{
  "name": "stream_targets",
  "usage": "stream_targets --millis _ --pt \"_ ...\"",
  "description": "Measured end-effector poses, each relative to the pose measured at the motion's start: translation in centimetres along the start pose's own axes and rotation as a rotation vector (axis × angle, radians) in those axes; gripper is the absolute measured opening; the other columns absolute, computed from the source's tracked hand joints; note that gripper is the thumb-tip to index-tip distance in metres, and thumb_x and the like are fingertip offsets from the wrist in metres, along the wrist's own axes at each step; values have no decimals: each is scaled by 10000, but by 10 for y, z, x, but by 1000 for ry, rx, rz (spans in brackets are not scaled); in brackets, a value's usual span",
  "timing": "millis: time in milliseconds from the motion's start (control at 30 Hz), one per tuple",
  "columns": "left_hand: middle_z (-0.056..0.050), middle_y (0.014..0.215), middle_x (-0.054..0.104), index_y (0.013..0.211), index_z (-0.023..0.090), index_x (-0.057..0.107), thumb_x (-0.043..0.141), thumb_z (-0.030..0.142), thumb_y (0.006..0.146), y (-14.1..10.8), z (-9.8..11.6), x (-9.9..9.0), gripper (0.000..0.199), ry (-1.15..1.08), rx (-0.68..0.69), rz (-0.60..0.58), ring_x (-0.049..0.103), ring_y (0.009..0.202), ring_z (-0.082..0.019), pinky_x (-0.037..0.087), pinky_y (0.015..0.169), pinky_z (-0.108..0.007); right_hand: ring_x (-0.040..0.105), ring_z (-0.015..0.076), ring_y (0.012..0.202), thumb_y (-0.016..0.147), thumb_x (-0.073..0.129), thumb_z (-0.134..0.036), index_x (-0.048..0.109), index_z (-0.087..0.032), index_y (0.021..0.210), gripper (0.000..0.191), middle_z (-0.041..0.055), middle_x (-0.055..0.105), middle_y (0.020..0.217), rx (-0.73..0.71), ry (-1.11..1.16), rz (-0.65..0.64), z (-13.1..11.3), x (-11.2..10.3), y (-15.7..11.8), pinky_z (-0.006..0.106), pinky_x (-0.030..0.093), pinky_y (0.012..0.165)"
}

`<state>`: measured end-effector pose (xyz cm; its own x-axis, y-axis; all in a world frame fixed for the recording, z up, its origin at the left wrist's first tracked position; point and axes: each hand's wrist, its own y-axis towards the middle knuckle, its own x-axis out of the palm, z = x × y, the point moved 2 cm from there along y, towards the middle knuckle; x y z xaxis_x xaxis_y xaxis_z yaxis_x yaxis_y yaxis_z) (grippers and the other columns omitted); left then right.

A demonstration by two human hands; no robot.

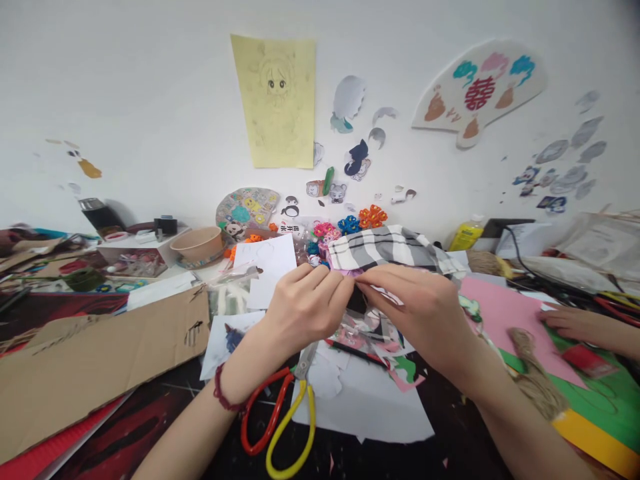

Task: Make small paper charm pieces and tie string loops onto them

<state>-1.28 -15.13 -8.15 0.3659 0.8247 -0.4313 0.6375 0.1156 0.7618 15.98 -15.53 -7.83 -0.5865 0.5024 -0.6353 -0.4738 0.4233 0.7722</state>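
My left hand (315, 300) and my right hand (415, 297) meet in the middle, thumbs and fingers pinched together at nearly the same spot. What they pinch is too small and hidden to name. Just behind them lies a black-and-white checked cloth (387, 245), partly covered by my right fingers. Scissors (290, 427) with one red and one yellow handle rest below my left wrist, blades pointing away from me. White paper sheets (370, 407), a dark pencil-like stick (357, 353) and clear plastic wrapping lie under my hands.
Flattened cardboard (115, 360) covers the left side. Behind it are a beige bowl (197, 243) and a black flask (97, 215). Twine (537, 380) and pink paper (505, 310) lie at right, near another person's hand (570, 323). A yellow bottle (467, 233) stands by the wall.
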Motion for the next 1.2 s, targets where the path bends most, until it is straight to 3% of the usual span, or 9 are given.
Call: stream_targets --millis 167,400,633,900,1033,1200 --pt "11 612 563 829 152 596 517 72 889 0 0 3 128 0 36 -15 477 551 -133 314 529 -299 669 226 895 926 482 -74 657 -151 950 193 119 712 1009 -64 -68 -100 4 5 -4 327 493 697" --pt "-5 662 609 880 138 599 496 52 904 -2 -1 5 136 -47 45 -33 526 598 -133 341 561 -285 650 224 852 913 474 -46 651 -128 870 200 127 703 940 -187 -186 -120 4 4 0 337 470 691" --pt "-14 725 665 898 141 615 494 78 942 0 -3 5 143 -88 -72 -48 580 659 -125 375 593 -277 633 187 763 905 526 -94 625 -155 734 207 90 691 801 -267 -254 20 7 7 2 306 460 644" --pt "-11 751 675 887 156 593 499 188 973 -6 0 17 132 -262 -281 21 617 685 -125 425 615 -256 647 187 746 804 666 -41 643 -90 827 59 89 692 750 -380 -304 261 1 5 3 294 490 620" --pt "5 747 676 894 166 572 533 186 957 -6 4 15 77 -301 -293 105 610 653 -109 433 599 -239 649 205 744 786 704 -64 655 -62 899 123 110 705 771 -432 -334 341 -2 1 2 324 532 661" --pt "-2 770 685 903 161 555 535 135 942 -4 6 8 51 -346 -274 149 624 676 -102 462 620 -225 657 221 794 784 703 -55 655 -57 934 157 122 710 819 -434 -324 352 -6 -4 0 354 569 723"
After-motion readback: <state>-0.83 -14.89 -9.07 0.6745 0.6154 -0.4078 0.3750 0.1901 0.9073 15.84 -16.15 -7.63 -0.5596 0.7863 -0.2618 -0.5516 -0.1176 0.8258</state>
